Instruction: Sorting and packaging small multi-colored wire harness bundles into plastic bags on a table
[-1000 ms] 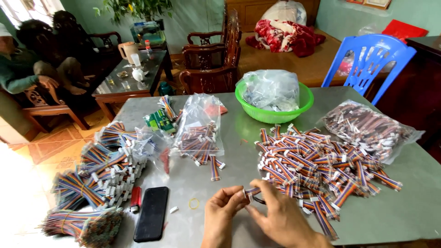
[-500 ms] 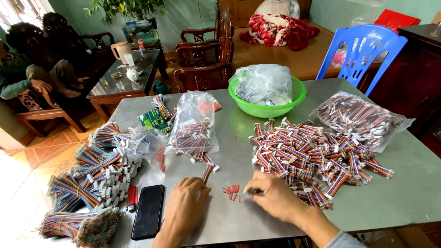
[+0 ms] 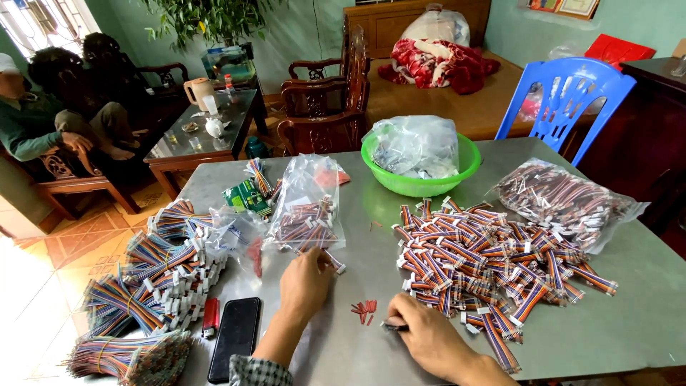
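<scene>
a grey table (image 3: pixel 643 314) carries everything, and places are given from the green bowl (image 3: pixel 464 168) at its far middle. the largest heap, the loose pile of striped ribbon cables (image 3: pixel 486 264), is spread just in front of the bowl and toward the right. a clear bag of cables (image 3: pixel 568 200) lies to the bowl's right, and a smaller open bag (image 3: pixel 307 207) to its left. further left of the bowl, bundled cables (image 3: pixel 153 271) are stacked toward the table's near left corner, with a black phone (image 3: pixel 236 336) and a red lighter (image 3: pixel 209 314) beside them.

the left hand (image 3: pixel 306 282) is laid at the mouth of the open bag, well in front and left of the bowl; its fingers are curled down onto a cable end, but whether it is actually gripped cannot be told. the right hand (image 3: pixel 421 336) rests near the table's front edge, in front of the bowl, with fingers closed on a small dark tool (image 3: pixel 393 327). between the hands, small red pieces (image 3: pixel 364 309) are scattered.

each cable is judged light, limp and a little springy, with a stiff white connector at each end; it is best taken by the connector, as the soft wires would bend and tangle.
</scene>
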